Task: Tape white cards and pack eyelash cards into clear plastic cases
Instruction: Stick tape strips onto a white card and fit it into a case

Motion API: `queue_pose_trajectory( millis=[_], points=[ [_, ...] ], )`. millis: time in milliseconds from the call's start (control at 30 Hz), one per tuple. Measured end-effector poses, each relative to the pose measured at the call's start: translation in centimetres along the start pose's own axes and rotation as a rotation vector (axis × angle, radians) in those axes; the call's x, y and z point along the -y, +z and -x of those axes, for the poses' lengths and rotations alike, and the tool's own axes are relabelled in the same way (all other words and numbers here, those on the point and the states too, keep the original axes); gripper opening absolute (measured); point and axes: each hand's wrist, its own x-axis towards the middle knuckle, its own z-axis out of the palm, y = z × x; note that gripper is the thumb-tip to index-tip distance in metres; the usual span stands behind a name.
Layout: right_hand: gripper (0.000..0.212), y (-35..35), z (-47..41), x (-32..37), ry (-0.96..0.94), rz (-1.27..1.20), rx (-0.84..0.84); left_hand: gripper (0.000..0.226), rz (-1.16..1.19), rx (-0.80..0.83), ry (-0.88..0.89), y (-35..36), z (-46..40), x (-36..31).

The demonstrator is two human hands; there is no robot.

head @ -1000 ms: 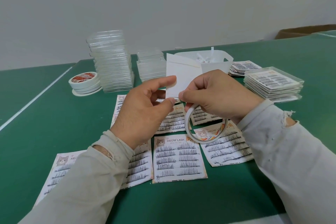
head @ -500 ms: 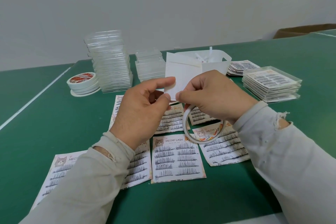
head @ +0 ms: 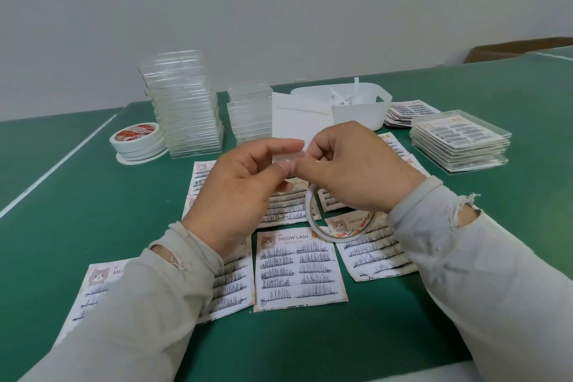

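Note:
A white card [head: 294,125] is held upright above the table between both hands. My left hand [head: 242,192] pinches its lower edge with thumb and forefinger. My right hand [head: 353,167] pinches the same edge, fingers curled, where a strip of tape lies. A thin tape roll [head: 335,223] hangs under my right hand. Several printed eyelash cards [head: 299,270] lie flat on the green table [head: 77,211] below. Tall stacks of clear plastic cases [head: 183,108] stand at the back left, a shorter stack [head: 249,112] beside them.
Spare tape rolls [head: 138,141] are piled at the left. A white bin [head: 359,108] with paper strips sits behind the card. Filled cases [head: 460,141] are stacked at the right, loose eyelash cards [head: 409,112] behind them. A cardboard box [head: 521,48] lies far right.
The card and both hands have dipped slightly. My fingertips have closed together along the card's lower edge. The tape roll still hangs under my right hand.

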Motion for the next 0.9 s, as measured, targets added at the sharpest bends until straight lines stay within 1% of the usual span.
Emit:
queue_pose_trajectory(
  millis=[100,200,267,367,500,633,767,900],
  points=[
    [0.03,-0.6,-0.1,-0.2,0.011,-0.053,0.051,0.035,-0.127,-0.034,0.019,-0.2,-0.1,-0.2],
    [0.019,-1.5,-0.2,-0.2,0.042,-0.21,0.162,0.04,-0.133,-0.085,0.054,-0.5,-0.2,-0.6],
    [0.016,-1.9,-0.1,-0.1,0.053,-0.243,0.194,0.04,-0.144,-0.092,0.059,-0.4,-0.1,-0.8],
    [0.016,-1.9,0.0,0.0,0.065,-0.222,0.17,0.04,-0.159,-0.098,0.075,-0.3,0.0,-0.9],
    [0.019,-1.8,0.2,0.3,0.043,-0.132,0.115,0.04,-0.185,-0.094,0.094,-0.2,0.0,-0.9],
    [0.033,-1.9,0.3,0.4,0.013,0.087,0.002,0.039,-0.178,-0.147,0.087,-0.7,-0.1,-0.7],
    [0.035,-2.3,0.4,0.1,-0.002,0.048,-0.01,0.037,-0.077,-0.182,0.029,-1.0,-0.3,-0.5],
    [0.046,-1.8,0.1,-0.3,-0.004,0.083,-0.064,0.039,0.003,-0.169,0.018,-0.6,-0.3,-0.4]
  ],
)
